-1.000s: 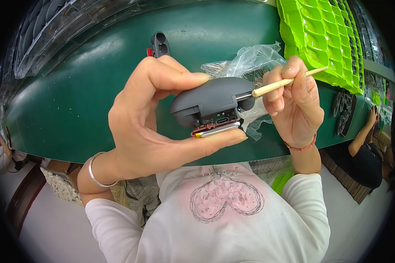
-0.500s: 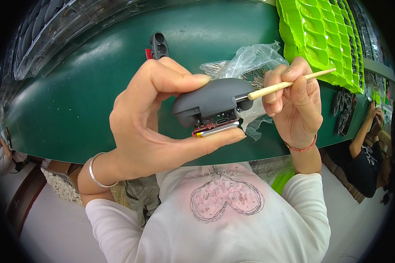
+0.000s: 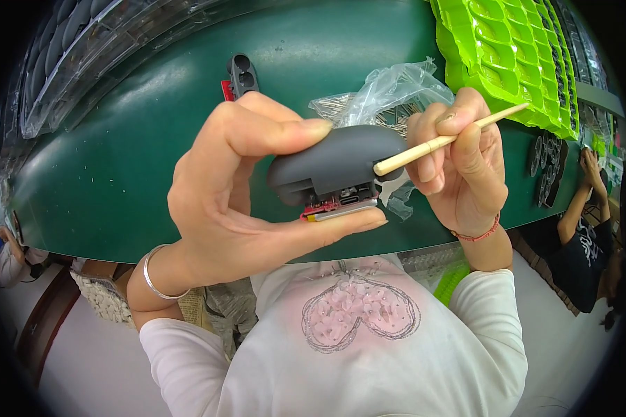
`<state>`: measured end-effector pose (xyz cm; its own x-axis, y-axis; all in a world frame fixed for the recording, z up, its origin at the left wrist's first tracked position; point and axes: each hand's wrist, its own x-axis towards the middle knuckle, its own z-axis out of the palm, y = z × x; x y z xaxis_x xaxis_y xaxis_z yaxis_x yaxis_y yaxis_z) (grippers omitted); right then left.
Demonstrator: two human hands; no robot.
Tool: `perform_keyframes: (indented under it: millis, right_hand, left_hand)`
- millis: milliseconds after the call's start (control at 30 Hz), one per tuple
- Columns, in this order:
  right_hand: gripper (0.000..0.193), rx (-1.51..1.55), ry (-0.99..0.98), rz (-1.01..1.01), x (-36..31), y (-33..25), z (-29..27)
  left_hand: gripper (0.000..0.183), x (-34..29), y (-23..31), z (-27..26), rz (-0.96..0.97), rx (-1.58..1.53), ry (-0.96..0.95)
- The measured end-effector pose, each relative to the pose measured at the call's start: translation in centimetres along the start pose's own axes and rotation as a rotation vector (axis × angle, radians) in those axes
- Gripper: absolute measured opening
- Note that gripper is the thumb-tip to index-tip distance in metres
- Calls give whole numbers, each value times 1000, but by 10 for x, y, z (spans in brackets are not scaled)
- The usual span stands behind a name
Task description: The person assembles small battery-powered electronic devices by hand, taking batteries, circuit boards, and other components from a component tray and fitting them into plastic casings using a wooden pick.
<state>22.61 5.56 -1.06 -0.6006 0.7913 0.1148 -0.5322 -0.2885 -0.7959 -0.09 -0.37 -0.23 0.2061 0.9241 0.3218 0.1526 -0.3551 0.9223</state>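
"What sort of place is this?"
"A workshop, for assembling small parts."
"What shows it?"
"Clear trays (image 3: 52,104) of rounded dark pieces at the green table's (image 3: 111,181) far left edge, a lime-green moulded tray (image 3: 462,59) toward its far right corner, a co-worker (image 3: 579,260) past the right edge."

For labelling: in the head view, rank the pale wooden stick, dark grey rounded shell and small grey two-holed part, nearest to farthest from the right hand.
1. Wooden stick: in the right hand.
2. Dark grey shell: left, in the left hand.
3. Two-holed part: farther left, on the green table.
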Motion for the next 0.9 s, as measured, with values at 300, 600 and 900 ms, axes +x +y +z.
perform_keyframes:
  millis: [300,600,900]
  right_hand:
    - [35,-63,117,-87,0,-5,-1]
    - [27,-213,22,-5,-10,-13,7]
    - [27,-742,-8,17,-8,-3,27]
  left_hand:
    - [74,4,-1,2,42,-105,-25]
    - [77,3,5,4,-36,-189,-68]
    - [60,7,-8,18,218,173,50]
